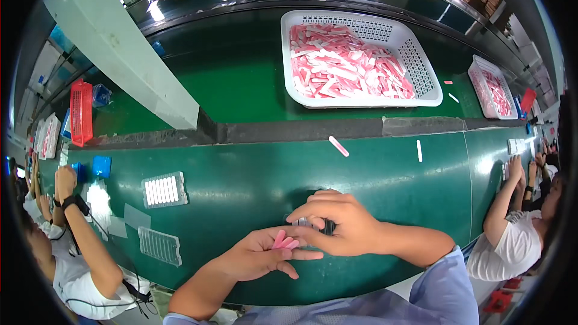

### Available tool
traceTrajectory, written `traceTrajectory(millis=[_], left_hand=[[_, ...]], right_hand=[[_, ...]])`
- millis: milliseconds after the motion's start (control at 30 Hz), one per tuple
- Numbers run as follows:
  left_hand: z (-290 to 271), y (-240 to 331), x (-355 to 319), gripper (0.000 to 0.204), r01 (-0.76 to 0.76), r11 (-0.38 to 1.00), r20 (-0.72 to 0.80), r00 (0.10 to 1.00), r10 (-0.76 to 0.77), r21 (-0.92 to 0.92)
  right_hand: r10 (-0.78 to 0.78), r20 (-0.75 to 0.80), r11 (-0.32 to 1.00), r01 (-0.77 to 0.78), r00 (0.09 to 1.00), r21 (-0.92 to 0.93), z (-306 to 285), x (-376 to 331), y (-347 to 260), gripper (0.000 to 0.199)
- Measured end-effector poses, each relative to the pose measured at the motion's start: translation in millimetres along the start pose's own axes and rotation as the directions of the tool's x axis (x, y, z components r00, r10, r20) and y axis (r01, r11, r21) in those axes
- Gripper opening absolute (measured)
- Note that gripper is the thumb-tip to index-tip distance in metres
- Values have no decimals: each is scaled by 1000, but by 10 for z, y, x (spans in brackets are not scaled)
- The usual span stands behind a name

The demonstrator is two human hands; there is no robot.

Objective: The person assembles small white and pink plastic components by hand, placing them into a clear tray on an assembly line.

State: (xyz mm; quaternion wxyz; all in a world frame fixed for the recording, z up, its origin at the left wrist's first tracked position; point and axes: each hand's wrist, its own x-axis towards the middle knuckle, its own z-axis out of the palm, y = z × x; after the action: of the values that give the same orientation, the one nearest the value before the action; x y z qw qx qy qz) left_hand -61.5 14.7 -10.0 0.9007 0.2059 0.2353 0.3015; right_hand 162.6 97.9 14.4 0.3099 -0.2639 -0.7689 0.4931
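Note:
My left hand is closed loosely around a few short pink strips, whose ends stick up between thumb and fingers. Just above it and to the right, my right hand is bent over with curled fingers, its thumb reaching toward the strips. Whatever its fingertips hold is hidden. Partly covered by the right hand, a clear slotted tray lies on the green table. Farther off lie two loose strips, one pink and white, the other mostly white.
A big white basket heaped with pink and white strips stands beyond the dark ledge. At left are a tray of white strips and a clear slotted tray. A pale post rises at left. Co-workers sit on both sides.

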Motion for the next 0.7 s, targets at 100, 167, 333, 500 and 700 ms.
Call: traceTrajectory(millis=[100, 167, 333, 500, 700], left_hand=[[39, -34, 39, 48, 20, 1000, 15, 1000, -20, 10], [33, -57, 60, 48, 62, 996, 34, 997, -64, 57], [15, -23, -1, 49, 6, 998, -12, 1000, -5, 59], [2, 13, -90, 49, -36, 998, -140, 989, 41, 43], [24, 19, -51, 53, -103, 979, -182, 974, 135, 176]], right_hand=[[-100, 57, 991, 104, 993, -84, 75, -8, 36, 14], [-44, 40, 997, 46, 998, -61, 28, -10, -13, 11], [-75, -92, 974, 53, 993, -221, -462, 80, -238, 9], [157, 34, 975, -149, 987, -163, -639, -113, -202, 9], [177, 323, 984, -179, 930, -23, -569, -151, 115, 7]])
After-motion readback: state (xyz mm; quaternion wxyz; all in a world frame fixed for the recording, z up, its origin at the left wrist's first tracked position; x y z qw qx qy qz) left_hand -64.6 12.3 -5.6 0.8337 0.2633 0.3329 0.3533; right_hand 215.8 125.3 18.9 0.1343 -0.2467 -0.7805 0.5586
